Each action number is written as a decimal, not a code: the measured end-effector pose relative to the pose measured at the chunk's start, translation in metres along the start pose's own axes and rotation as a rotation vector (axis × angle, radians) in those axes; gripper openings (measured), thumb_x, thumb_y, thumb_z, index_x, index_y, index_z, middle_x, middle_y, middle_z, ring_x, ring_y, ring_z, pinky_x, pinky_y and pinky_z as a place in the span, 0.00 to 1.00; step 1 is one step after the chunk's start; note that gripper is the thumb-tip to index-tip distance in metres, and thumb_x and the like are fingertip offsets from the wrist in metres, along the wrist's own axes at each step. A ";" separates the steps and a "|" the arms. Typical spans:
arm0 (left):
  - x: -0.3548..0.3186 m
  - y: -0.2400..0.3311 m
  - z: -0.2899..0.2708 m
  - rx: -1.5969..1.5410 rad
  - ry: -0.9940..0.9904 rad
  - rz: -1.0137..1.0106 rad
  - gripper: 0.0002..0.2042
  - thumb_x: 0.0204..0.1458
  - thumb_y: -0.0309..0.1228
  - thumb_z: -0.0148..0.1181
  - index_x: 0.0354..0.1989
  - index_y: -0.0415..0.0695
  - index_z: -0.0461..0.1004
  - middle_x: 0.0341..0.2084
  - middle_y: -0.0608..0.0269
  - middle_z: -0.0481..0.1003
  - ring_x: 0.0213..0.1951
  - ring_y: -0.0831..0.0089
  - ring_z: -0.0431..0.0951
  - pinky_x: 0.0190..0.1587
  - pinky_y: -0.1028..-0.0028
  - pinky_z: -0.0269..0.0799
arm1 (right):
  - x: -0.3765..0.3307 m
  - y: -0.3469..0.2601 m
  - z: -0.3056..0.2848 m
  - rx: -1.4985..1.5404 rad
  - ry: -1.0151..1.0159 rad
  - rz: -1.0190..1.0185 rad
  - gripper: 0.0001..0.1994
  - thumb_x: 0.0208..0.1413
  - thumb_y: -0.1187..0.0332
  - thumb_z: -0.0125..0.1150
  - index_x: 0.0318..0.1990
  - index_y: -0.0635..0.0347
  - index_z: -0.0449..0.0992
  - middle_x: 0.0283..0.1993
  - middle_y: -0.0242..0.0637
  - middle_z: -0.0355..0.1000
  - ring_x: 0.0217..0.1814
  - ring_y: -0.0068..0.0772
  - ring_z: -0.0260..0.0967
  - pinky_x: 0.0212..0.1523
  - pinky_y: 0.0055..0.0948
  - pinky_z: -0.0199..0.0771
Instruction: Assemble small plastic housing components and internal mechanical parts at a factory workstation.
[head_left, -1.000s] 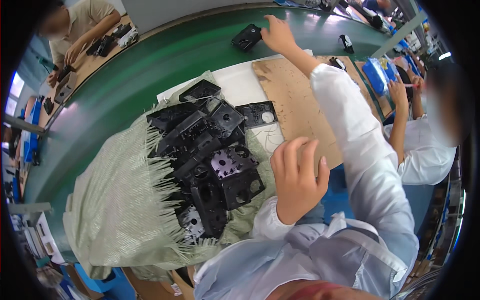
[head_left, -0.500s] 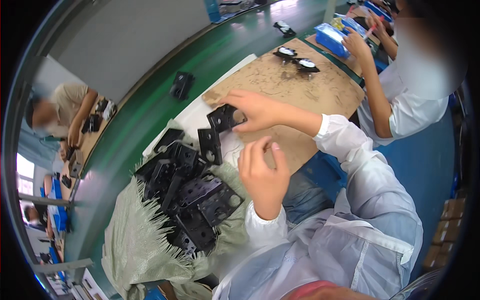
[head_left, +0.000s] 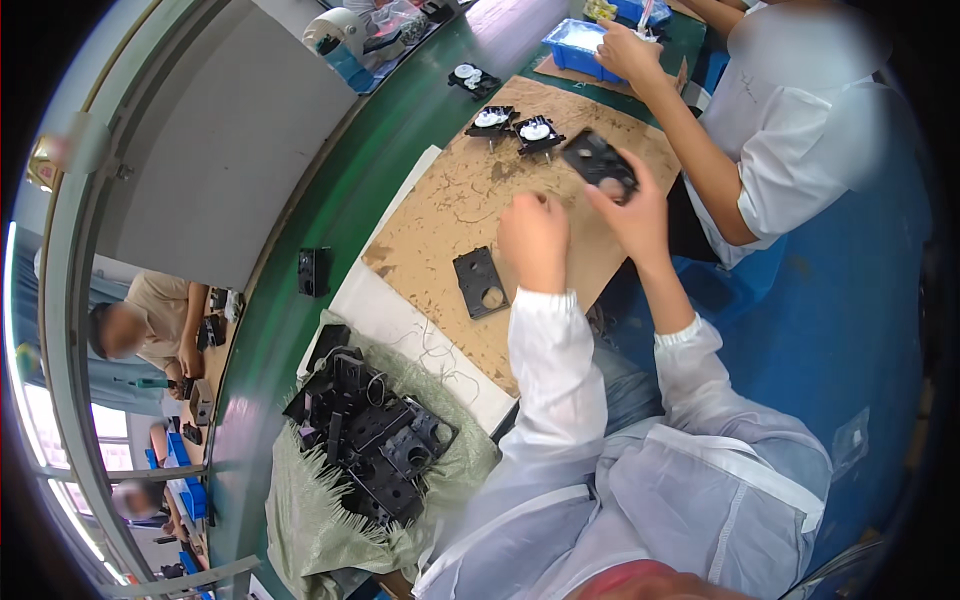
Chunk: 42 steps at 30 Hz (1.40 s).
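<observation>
The plastic part I hold is black, like the plate and the heap of parts. My board is tan, blotched with darker brown; the woven sack is pale grey-green. My sleeves are white, the bench green, the tray blue.

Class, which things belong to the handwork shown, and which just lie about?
Likely in use: blurred black part in the right hand; flat black part; brown board; heaped black parts in the sack.

Apparently lying about: blue bottle; clear plastic on the floor.
</observation>
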<state>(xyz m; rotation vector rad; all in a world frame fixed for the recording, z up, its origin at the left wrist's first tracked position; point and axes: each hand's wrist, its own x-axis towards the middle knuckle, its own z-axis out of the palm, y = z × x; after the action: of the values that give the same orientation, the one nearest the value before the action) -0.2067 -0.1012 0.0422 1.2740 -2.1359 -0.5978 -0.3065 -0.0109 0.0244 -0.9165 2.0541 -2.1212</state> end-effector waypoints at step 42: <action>-0.125 -0.096 -0.121 -1.547 0.829 0.129 0.10 0.65 0.37 0.50 0.36 0.42 0.66 0.32 0.65 0.68 0.35 0.77 0.71 0.40 0.76 0.70 | -0.115 -0.033 0.050 1.593 -0.769 0.707 0.18 0.65 0.68 0.47 0.58 0.69 0.65 0.38 0.44 0.76 0.55 0.53 0.70 0.35 0.31 0.83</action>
<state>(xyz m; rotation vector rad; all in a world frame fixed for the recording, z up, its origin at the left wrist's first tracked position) -0.0172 -0.0424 0.0397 0.3099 -0.5996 -1.0575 -0.1782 -0.0027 0.0093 -0.4095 -0.0025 -1.6978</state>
